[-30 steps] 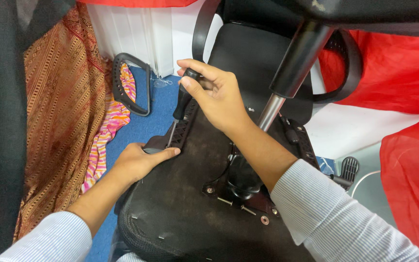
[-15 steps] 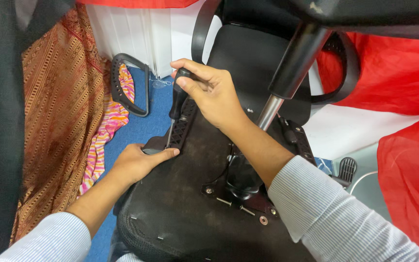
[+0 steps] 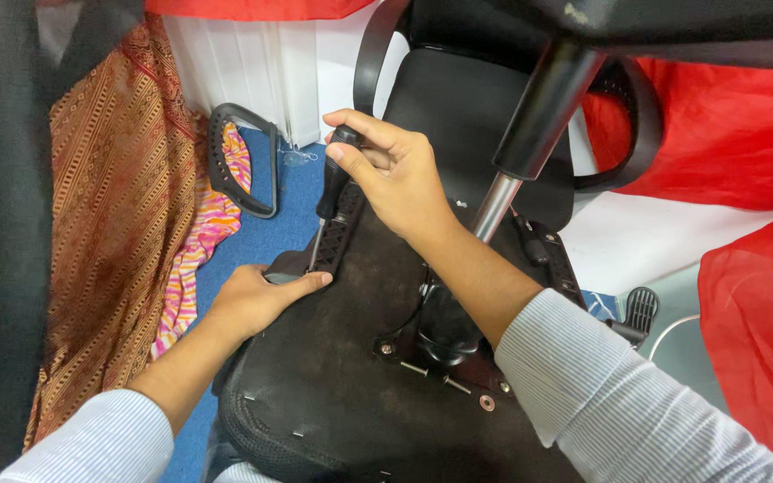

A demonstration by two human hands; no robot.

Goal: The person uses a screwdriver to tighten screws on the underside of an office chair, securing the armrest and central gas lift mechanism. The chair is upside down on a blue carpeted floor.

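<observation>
An office chair lies tipped over, its black seat underside [image 3: 333,376] facing me. My right hand [image 3: 395,174] grips the black handle of a screwdriver [image 3: 331,192], whose shaft points down into a black armrest bracket [image 3: 337,234] bolted to the seat's left edge. My left hand [image 3: 257,300] rests on the bracket's lower end, thumb over it, pressing it to the seat. The chrome gas cylinder [image 3: 530,134] rises from the black mechanism plate [image 3: 445,335] just right of my right forearm.
A loose black armrest loop [image 3: 239,161] lies on the blue floor [image 3: 270,224] at the left beside patterned brown and pink cloth [image 3: 109,233]. Red fabric [image 3: 744,179] hangs on the right. A black lever paddle [image 3: 641,309] sticks out at the right.
My right hand with the screwdriver has shifted slightly left and its grip has turned around the handle. My left hand has stayed on the bracket.
</observation>
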